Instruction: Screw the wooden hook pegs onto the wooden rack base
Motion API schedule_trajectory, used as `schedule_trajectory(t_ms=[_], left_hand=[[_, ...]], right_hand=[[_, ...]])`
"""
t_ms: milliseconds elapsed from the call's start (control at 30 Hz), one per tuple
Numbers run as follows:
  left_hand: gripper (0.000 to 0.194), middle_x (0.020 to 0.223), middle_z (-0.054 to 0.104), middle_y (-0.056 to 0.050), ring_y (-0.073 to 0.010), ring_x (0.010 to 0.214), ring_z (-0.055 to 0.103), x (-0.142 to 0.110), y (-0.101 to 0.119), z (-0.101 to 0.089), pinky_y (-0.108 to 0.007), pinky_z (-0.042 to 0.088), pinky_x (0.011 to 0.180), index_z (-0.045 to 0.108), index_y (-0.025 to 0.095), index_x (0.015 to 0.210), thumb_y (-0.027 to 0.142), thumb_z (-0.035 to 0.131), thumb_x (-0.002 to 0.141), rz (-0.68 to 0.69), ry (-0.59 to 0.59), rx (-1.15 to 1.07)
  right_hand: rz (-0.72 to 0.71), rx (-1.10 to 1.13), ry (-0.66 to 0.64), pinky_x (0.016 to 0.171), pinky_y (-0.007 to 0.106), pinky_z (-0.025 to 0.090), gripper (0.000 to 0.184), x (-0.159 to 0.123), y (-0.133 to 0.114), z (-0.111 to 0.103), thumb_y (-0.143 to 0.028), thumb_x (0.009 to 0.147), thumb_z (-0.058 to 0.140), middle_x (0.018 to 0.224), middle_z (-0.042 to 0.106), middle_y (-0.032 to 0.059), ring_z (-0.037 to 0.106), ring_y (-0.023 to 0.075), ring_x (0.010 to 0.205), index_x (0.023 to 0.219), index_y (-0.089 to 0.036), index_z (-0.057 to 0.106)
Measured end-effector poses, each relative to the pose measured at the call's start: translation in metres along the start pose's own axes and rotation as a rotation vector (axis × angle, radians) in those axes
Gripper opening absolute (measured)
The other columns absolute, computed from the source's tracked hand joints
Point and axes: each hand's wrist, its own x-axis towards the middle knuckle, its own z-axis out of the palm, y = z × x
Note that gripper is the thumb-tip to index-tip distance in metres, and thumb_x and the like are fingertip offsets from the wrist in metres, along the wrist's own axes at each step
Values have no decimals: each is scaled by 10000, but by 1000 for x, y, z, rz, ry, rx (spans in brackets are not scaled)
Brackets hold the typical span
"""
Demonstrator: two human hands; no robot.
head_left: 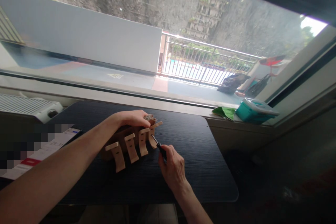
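Note:
A brown wooden rack board [132, 132] stands on the dark table, with several pale wooden hooks [131, 148] along its near side. My left hand [134, 118] is closed over the board's far right end, fingers partly out of sight behind it. In my right hand [172, 166] is a screwdriver [159, 144] with a dark handle and thin metal shaft. Its tip reaches the rightmost hook [152, 138], near the middle of that hook; whether it sits in a screw is too small to tell.
The dark table [199, 157] ends at a rounded right edge. At left lies a phone-like screen [49, 150], partly pixelated. A white radiator [31, 106] stands beyond it. On the windowsill are a green cloth [225, 113] and a teal box [254, 111].

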Motion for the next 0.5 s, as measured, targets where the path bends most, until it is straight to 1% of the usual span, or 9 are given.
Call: schedule_trajectory(t_ms=[167, 267, 367, 433, 500], left_hand=[[269, 800, 670, -45, -204, 692, 594, -3, 5, -1, -275, 440, 589, 634, 184, 784, 332, 580, 566, 2, -3, 7], [261, 799, 670, -46, -211, 695, 596, -4, 6, 0, -275, 432, 573, 631, 186, 777, 329, 577, 565, 0, -1, 18], [254, 792, 664, -43, -210, 692, 594, -3, 5, 0, -274, 429, 564, 626, 188, 769, 333, 574, 568, 2, -6, 21], [240, 782, 657, -38, -204, 685, 590, -3, 5, 1, -271, 425, 563, 618, 191, 760, 336, 571, 575, 7, -11, 20], [219, 765, 649, -32, -197, 675, 582, -2, 5, 1, -268, 416, 562, 606, 194, 742, 334, 570, 577, 13, -10, 22]], right_hand=[[-44, -98, 8, 627, 222, 444, 241, -1, 7, -2, -212, 965, 408, 784, 655, 48, 634, 128, 664, 1059, -139, 617], [-14, -87, -8, 619, 232, 447, 254, -3, 9, 1, -213, 962, 395, 789, 675, 54, 648, 136, 656, 1053, -141, 622], [133, 2, -41, 621, 239, 456, 247, -5, 7, 5, -233, 950, 407, 817, 714, 51, 680, 153, 678, 1047, -154, 620], [269, 62, -75, 616, 244, 457, 235, -5, 6, 6, -260, 944, 420, 807, 729, 32, 693, 166, 684, 1031, -173, 620], [356, 89, -113, 604, 249, 451, 231, -4, 4, 6, -282, 943, 422, 779, 731, 16, 695, 174, 680, 1014, -192, 622]])
